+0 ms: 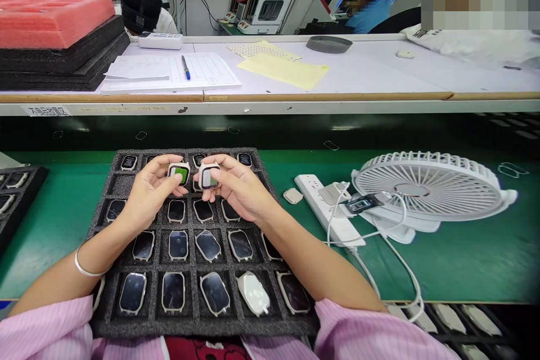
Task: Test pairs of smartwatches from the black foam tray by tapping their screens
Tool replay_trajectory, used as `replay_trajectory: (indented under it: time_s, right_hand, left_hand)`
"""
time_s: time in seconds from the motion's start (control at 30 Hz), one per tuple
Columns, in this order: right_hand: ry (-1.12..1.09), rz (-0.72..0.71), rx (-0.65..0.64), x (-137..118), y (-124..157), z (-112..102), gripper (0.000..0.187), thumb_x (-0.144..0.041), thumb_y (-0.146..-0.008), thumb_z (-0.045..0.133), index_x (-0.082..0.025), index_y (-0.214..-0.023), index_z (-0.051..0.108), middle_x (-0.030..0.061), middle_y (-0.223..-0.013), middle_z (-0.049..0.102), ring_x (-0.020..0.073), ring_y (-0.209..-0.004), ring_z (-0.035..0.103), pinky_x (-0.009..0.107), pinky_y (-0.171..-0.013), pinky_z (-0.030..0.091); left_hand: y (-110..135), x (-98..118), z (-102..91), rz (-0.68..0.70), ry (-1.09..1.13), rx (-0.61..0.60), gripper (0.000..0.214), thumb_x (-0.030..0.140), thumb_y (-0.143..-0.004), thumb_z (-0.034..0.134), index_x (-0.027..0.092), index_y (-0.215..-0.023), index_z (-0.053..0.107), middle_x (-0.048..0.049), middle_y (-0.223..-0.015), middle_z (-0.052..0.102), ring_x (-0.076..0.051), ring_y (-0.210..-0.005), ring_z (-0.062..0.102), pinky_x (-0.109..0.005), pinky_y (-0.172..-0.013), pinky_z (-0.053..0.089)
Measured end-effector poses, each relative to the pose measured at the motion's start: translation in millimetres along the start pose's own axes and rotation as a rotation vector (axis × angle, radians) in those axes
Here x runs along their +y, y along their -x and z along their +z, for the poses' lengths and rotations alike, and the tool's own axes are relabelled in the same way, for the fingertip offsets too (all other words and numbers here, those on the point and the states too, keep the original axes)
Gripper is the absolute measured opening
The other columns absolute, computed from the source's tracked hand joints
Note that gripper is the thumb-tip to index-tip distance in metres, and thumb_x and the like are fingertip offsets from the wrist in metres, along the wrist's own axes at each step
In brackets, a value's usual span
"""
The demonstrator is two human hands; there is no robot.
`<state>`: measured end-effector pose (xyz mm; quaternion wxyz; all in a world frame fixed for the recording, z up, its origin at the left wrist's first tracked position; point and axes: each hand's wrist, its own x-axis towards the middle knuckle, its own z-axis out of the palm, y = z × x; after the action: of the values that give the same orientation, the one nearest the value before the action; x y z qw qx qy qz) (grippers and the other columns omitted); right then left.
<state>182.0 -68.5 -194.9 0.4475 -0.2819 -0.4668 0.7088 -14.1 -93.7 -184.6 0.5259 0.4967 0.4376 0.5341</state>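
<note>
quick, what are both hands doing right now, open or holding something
Left hand: closed, holding a green-screen watch between thumb and fingers.
Right hand: closed, holding a pale-screen watch the same way.

Glossy, glass-like faces front the smartwatches (178,245) across the centre, set against a rough, matt foam tray (202,326), a smooth, faintly shiny desk (472,259) and, at right, a smooth plastic fan (412,189).

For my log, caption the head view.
Two hands each hold a lit, squarish pale watch over a dark foam tray.
</note>
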Motion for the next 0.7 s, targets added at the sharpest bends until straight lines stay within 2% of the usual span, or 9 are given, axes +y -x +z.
replay_trajectory:
  time_s: [0.13, 0.43, 0.7]
  right_hand:
    - [0.042, -0.014, 0.03, 2.0, -1.4, -1.8, 0.038, -0.043, -0.077, 0.083, -0.022, -0.1, 0.062, -0.0006, -0.081, 0.074, 0.0101, -0.053, 0.065, 0.022, -0.048, 0.046]
    - [0.072, -0.048, 0.02, 1.6, -1.2, -1.2, 0.045, -0.026, -0.072, 0.086, -0.024, -0.108, 0.059, 0.0, -0.093, 0.072, 0.0087, -0.061, 0.06, 0.024, -0.057, 0.049]
    - [0.077, -0.071, 0.023, 1.2, -0.7, 1.2, 0.049, -0.016, -0.068, 0.081, -0.026, -0.11, 0.058, 0.002, -0.098, 0.07, 0.0153, -0.084, 0.064, 0.025, -0.063, 0.053]
  left_hand:
    - [-0.2, -0.2, 0.1, 0.003, -0.021, 0.014, 0.033, 0.028, -0.079, 0.078, 0.019, -0.108, 0.065, 0.0002, -0.094, 0.072, -0.01, -0.061, 0.072, -0.023, -0.061, 0.059]
    - [-1.5, -3.8, -1.6, 0.024, 0.02, -0.037, 0.043, 0.019, -0.075, 0.08, 0.02, -0.115, 0.064, -0.0008, -0.099, 0.072, -0.01, -0.068, 0.072, -0.022, -0.067, 0.061]
    - [-0.1, -3.6, -0.2, 0.004, 0.042, -0.059, 0.052, 0.016, -0.074, 0.078, 0.023, -0.123, 0.061, -0.0048, -0.117, 0.072, -0.013, -0.078, 0.075, -0.029, -0.081, 0.063]
